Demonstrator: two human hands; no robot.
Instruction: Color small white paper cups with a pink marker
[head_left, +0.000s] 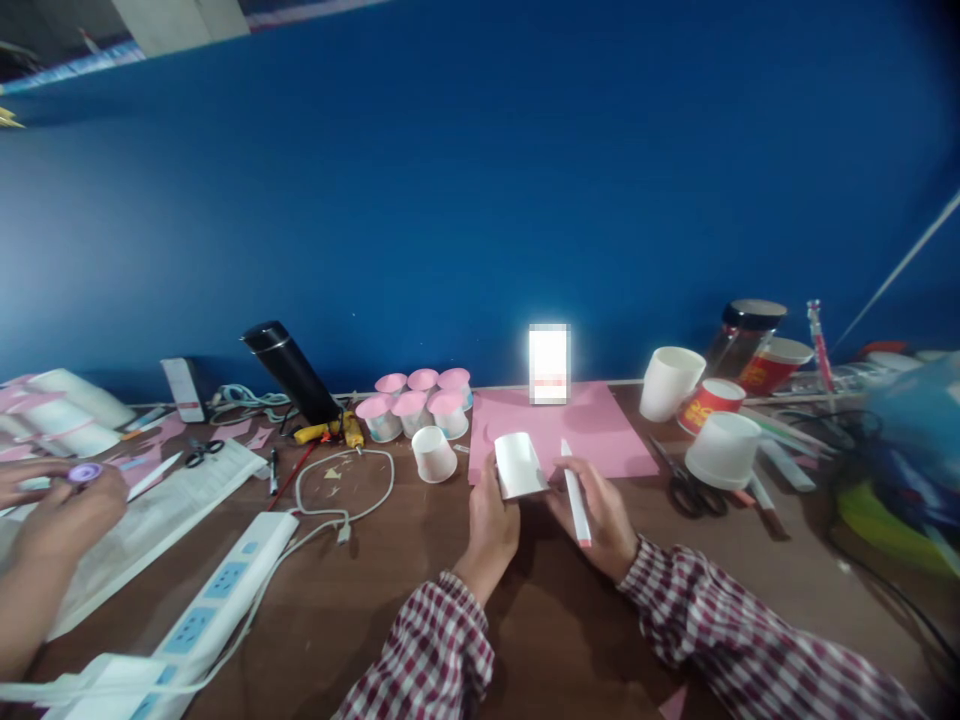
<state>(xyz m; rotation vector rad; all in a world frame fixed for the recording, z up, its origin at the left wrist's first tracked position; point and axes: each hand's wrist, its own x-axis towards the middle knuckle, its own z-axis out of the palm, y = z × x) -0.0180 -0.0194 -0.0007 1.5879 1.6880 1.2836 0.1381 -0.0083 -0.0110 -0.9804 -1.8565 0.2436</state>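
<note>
My left hand [496,520] is closed around a white paper cup [517,464], tipped on its side in front of me. My right hand [604,515] grips a white marker [576,495] with a red end pointing down toward me. Fingers of this hand reach close to the cup's right edge; whether they touch it I cannot tell. Beneath and behind the cup lies a pink paper sheet [600,420]. Left of it, a white paper cup [433,455] stands upside down near several small cups with pink tops [412,408].
Scissors [694,492], an upturned white cup [724,450], a red cup [712,403] and a lidded jar [742,335] stand right. A black bottle [289,370], white cable [300,490] and power strip [202,610] lie left. Another person's hand [82,510] holds a purple roll [85,473].
</note>
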